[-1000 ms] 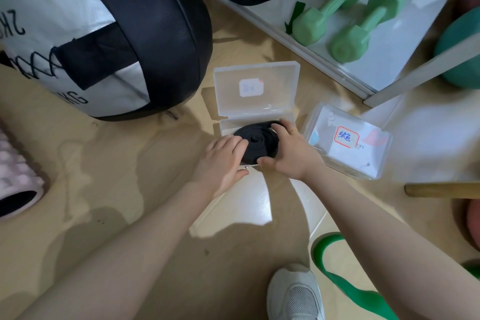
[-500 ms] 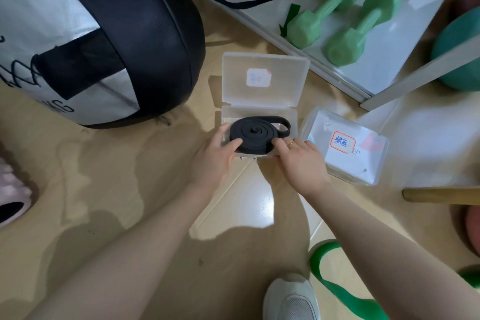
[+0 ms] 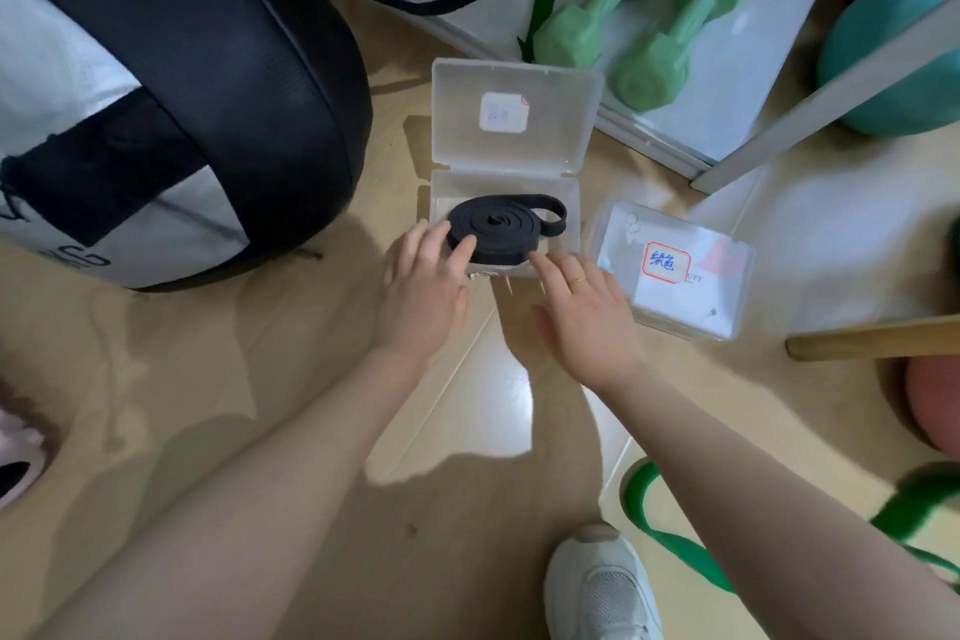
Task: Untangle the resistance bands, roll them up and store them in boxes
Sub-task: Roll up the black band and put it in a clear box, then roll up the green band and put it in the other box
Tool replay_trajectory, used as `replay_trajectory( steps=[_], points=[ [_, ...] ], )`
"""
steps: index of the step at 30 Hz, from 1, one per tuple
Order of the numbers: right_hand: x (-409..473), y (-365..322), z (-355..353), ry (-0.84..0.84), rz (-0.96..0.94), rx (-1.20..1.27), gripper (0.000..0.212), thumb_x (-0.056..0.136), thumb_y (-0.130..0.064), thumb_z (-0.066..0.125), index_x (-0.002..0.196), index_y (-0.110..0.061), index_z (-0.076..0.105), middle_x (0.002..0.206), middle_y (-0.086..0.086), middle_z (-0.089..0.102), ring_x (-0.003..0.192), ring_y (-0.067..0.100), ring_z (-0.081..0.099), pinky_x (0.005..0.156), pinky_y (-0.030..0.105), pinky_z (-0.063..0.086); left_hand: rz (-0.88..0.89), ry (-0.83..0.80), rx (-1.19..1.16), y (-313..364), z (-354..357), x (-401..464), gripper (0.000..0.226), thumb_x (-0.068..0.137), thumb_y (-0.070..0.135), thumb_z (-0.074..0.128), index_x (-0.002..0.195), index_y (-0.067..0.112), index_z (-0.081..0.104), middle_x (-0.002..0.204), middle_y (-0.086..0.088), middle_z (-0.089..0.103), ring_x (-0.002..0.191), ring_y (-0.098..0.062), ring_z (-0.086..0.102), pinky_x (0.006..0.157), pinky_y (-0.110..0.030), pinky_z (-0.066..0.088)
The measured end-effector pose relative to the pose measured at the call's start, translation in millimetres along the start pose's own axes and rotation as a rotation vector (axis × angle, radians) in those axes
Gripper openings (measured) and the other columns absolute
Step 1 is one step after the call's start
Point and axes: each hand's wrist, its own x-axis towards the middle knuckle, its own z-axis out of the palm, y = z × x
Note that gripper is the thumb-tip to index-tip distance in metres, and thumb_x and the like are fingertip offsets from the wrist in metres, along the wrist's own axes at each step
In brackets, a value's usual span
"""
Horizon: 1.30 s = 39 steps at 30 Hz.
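Both hands, the left hand (image 3: 423, 283) and right hand (image 3: 584, 309), rest flat-fingered against the rolled black band (image 3: 493, 230), apparently steadying it inside the open box (image 3: 571, 216).

The open box (image 3: 511, 130) and the closed box (image 3: 670, 270) beside it are clear, slightly frosted plastic with paper labels, and the rolled black band (image 3: 498, 226) inside the open one looks like matt rubber, as does the green band (image 3: 670, 541) on the floor. The floor (image 3: 260, 405) is smooth and glossy, throwing back light, while the punching bag (image 3: 171, 83) has a smooth leather-like skin with a dull sheen. The two dumbbells (image 3: 639, 10) wear a matt green coating, the shoe (image 3: 602, 587) is pale woven mesh, and a thin metal ring (image 3: 575, 281) glints on the right hand (image 3: 582, 312).
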Motion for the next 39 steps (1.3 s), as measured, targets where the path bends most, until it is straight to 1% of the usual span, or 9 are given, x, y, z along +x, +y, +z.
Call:
replay_trajectory(
  steps=[4,8,12,20,23,27,32,35,39],
  points=[
    [-51.4,-7.2,0.3,-0.024,-0.012,0.014,0.044,0.071,-0.016,0.047,0.115,-0.010,0.050,0.109,0.009,0.061,0.104,0.025,0.043,0.086,0.032,0.031,0.232,-0.006,-0.138,4.9,-1.0,-23.8,0.044,0.081,0.007,0.059,0.125,0.010,0.056,0.141,-0.018,0.042,0.133,-0.036,0.034,0.104,-0.050,0.037],
    [-92.9,-21.2,-7.2,-0.122,0.095,0.005,0.027,0.063,-0.009,0.066,0.090,-0.011,0.063,0.097,0.007,0.064,0.093,0.030,0.061,0.081,0.031,0.039,0.324,-0.195,-0.099,13.5,-1.1,-42.2,0.038,0.093,0.016,0.043,0.130,0.016,0.050,0.150,-0.003,0.028,0.142,-0.019,0.011,0.113,-0.038,0.017],
    [-142.8,-37.8,-27.3,-0.240,0.205,0.086,0.018,0.067,-0.013,0.061,0.084,-0.010,0.066,0.090,0.009,0.065,0.082,0.033,0.063,0.070,0.036,0.050,0.481,-0.256,-0.094,27.9,0.9,-68.5,0.031,0.094,0.017,0.042,0.120,0.013,0.059,0.143,-0.004,0.039,0.140,-0.019,0.018,0.111,-0.036,0.021],
    [-227.7,-14.8,-43.2,-0.600,0.439,-0.015,0.041,0.092,-0.017,0.039,0.133,-0.019,0.043,0.128,0.004,0.048,0.120,0.024,0.042,0.097,0.034,0.033,0.657,-0.349,-0.080,63.0,7.8,-113.5,0.030,0.094,0.019,0.042,0.118,0.015,0.060,0.138,-0.001,0.044,0.133,-0.017,0.031,0.108,-0.032,0.027],
    [-239.6,-7.7,-26.2,-0.615,0.580,0.007,0.047,0.092,-0.013,0.039,0.138,-0.020,0.035,0.132,0.004,0.044,0.123,0.025,0.041,0.098,0.035,0.034,0.637,-0.382,-0.050,73.6,23.3,-119.1,0.029,0.092,0.017,0.044,0.116,0.014,0.061,0.136,-0.003,0.047,0.129,-0.021,0.037,0.105,-0.031,0.030],
    [-252.9,-3.1,-3.7,-0.567,0.555,-0.091,0.041,0.092,-0.010,0.042,0.133,-0.013,0.037,0.130,0.008,0.043,0.118,0.027,0.044,0.096,0.036,0.036,0.538,-0.454,-0.043,85.5,49.1,-124.1,0.029,0.090,0.014,0.046,0.115,0.012,0.061,0.131,-0.004,0.049,0.123,-0.023,0.044,0.102,-0.032,0.034],
    [-257.4,-1.9,-6.7,-0.461,0.547,0.017,0.027,0.093,-0.009,0.038,0.119,-0.010,0.048,0.114,0.008,0.052,0.105,0.027,0.050,0.076,0.034,0.038,0.319,-0.509,-0.294,94.7,71.7,-138.0,0.048,0.087,0.007,0.050,0.134,0.013,0.044,0.135,-0.009,0.044,0.122,-0.022,0.049,0.104,-0.036,0.038],
    [-250.0,-21.2,-9.1,-0.314,0.482,0.200,0.021,0.094,-0.021,0.041,0.105,-0.010,0.056,0.100,0.008,0.054,0.095,0.027,0.053,0.062,0.031,0.029,0.414,-0.545,-0.257,93.2,74.6,-145.4,0.064,0.082,0.001,0.050,0.140,0.023,0.036,0.147,-0.005,0.029,0.130,-0.021,0.040,0.107,-0.038,0.034],
    [-235.8,-53.3,-10.0,-0.237,0.471,0.430,0.021,0.095,-0.020,0.044,0.107,-0.009,0.057,0.100,0.009,0.056,0.093,0.026,0.053,0.061,0.029,0.027,0.587,-0.528,-0.114,78.7,67.5,-150.3,0.062,0.085,0.002,0.051,0.139,0.030,0.038,0.150,-0.004,0.026,0.130,-0.023,0.037,0.105,-0.033,0.035]
  ],
)
